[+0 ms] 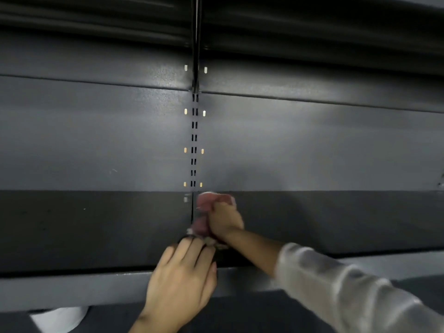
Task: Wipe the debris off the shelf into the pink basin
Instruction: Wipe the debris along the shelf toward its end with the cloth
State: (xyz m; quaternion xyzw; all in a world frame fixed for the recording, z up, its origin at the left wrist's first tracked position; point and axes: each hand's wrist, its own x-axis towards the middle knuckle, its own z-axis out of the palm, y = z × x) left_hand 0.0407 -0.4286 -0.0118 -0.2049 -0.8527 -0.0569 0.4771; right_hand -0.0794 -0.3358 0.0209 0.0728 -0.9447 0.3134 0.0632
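Observation:
My right hand (224, 218) is shut on a bunched pink cloth (204, 205) and presses it on the dark grey shelf (96, 227), near the back wall beside the seam between two shelf boards. A small pile of pale debris (213, 242) lies just in front of the cloth. My left hand (182, 277) rests at the shelf's front edge, fingers apart and pointing at the debris, holding nothing. No pink basin shows in this view.
A slotted upright (194, 140) runs up the grey back panel (312, 145). Another shelf (288, 32) hangs overhead. A pale rounded object (60, 318) shows below the shelf's front lip at the lower left.

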